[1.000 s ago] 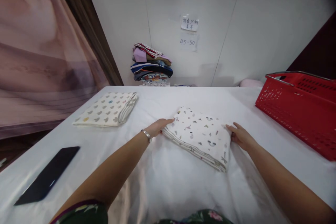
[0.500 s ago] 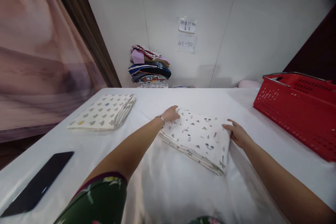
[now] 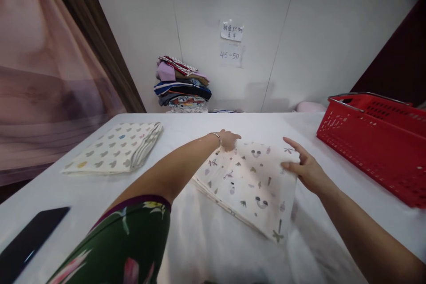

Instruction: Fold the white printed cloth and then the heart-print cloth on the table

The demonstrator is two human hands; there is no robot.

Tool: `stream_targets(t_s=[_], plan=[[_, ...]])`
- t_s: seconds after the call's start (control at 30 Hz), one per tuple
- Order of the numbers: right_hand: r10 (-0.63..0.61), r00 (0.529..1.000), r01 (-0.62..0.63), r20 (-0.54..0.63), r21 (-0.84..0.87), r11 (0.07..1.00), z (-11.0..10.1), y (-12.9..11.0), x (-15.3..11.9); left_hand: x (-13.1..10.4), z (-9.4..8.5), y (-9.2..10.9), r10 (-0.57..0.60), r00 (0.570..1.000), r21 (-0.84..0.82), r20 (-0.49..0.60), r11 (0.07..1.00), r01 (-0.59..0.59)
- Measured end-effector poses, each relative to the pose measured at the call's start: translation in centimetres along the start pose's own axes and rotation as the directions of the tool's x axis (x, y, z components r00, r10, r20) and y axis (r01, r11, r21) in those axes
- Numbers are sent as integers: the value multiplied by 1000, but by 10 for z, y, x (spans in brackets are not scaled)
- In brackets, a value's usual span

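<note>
A white cloth (image 3: pixel 248 182) printed with small grey rainbows, leaves and palm trees lies folded in layers in front of me, its right side lifted off the table. My right hand (image 3: pixel 304 164) pinches the cloth's far right corner between thumb and fingers. At its far left edge, my left hand (image 3: pixel 229 140) is closed on the fabric, the fingertips partly hidden; a bracelet circles that wrist. To the left, a second folded cloth (image 3: pixel 113 148), cream with grey shapes, rests flat on the white table (image 3: pixel 213 248).
A black phone (image 3: pixel 31 242) lies at the near left. On the right stands a red plastic basket (image 3: pixel 376 142) with a metal handle. Behind the table's far edge is a stack of folded fabrics (image 3: pixel 183 84). A curtain (image 3: pixel 49 75) hangs at the left.
The printed cloth's right part has been raised by my right hand. My left hand has shifted right along the far edge. The view has swung slightly to the right.
</note>
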State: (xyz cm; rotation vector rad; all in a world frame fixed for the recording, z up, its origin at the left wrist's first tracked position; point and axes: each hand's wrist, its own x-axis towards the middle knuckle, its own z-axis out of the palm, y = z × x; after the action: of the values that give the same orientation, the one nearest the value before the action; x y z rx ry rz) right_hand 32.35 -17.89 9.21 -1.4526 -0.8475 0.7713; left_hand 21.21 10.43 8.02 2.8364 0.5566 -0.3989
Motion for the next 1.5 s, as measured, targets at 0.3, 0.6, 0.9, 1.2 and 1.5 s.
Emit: stream_targets(t_s=[0.3, 0.6, 0.9, 1.2, 1.5], plan=[[-256, 965, 235, -58, -238, 942, -22, -55, 44, -83, -96, -18, -32, 964, 219, -264, 971, 92], [-758, 633, 618, 158, -693, 372, -17, -56, 42, -194, -84, 0, 347, 640, 462, -686, 887, 14], [-498, 640, 747, 585, -627, 223, -5, 99, -52, -228, 138, 20, 252, 841, 239, -480, 959, -151], [-455, 667, 735, 591, -621, 271, 4, 98, -92, -260, 146, 29, 183, 897, 136, -403, 981, -139], [-178, 844, 508, 506, -647, 568, 4, 41, -69, -249, 111, 31, 45, 848, -93, -529, 990, -110]])
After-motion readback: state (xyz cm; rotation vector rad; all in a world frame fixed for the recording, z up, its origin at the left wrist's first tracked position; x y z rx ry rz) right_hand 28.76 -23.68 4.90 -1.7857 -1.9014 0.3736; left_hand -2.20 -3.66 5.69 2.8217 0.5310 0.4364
